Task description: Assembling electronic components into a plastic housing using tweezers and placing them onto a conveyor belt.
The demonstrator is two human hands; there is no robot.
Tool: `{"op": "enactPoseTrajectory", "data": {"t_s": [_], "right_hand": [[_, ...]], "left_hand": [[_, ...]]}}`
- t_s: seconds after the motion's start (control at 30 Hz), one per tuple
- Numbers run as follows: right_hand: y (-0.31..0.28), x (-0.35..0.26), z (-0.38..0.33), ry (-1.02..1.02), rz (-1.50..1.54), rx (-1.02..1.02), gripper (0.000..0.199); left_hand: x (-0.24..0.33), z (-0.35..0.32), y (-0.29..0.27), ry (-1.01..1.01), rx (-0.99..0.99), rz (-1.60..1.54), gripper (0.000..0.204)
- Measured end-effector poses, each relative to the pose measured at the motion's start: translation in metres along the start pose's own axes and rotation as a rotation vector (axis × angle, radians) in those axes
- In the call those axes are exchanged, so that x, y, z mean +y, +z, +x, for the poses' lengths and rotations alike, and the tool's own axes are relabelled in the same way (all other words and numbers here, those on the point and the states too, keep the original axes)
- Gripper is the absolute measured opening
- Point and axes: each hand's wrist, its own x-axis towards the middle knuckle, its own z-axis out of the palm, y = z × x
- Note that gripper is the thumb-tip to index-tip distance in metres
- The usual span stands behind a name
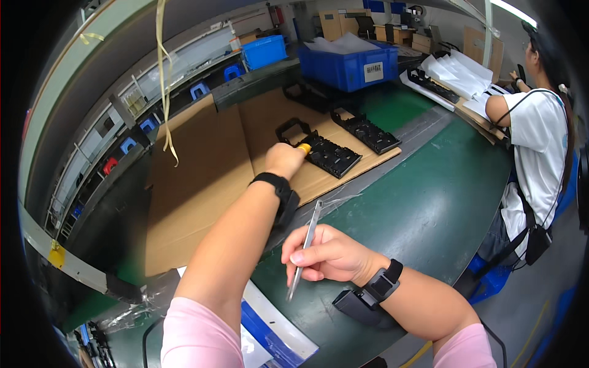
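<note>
The right hand (pixel 328 254) is pinching slim metal tweezers (pixel 305 248) at mid-length; the left hand (pixel 283 159) is closing on a yellow-tipped tool (pixel 304 148) beside the stiff, light-looking black plastic frame (pixel 328 153) lying on cardboard (pixel 208 165).
</note>
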Motion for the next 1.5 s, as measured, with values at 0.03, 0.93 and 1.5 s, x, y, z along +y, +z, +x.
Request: {"op": "enactPoseTrajectory", "data": {"t_s": [0.03,0.93,1.5], "right_hand": [[0.000,-0.003,-0.001,0.009,0.006,0.009,0.010],[0.017,0.007,0.006,-0.097,-0.218,0.229,0.013],[0.087,0.094,0.073,0.029,-0.536,0.519,0.013]], "left_hand": [[0.002,0.004,0.014,-0.011,-0.043,0.003,0.035],[-0.101,-0.183,-0.196,-0.098,-0.039,-1.250,0.028],[-0.175,-0.291,-0.218,-0.286,0.331,-1.579,0.033]]}}
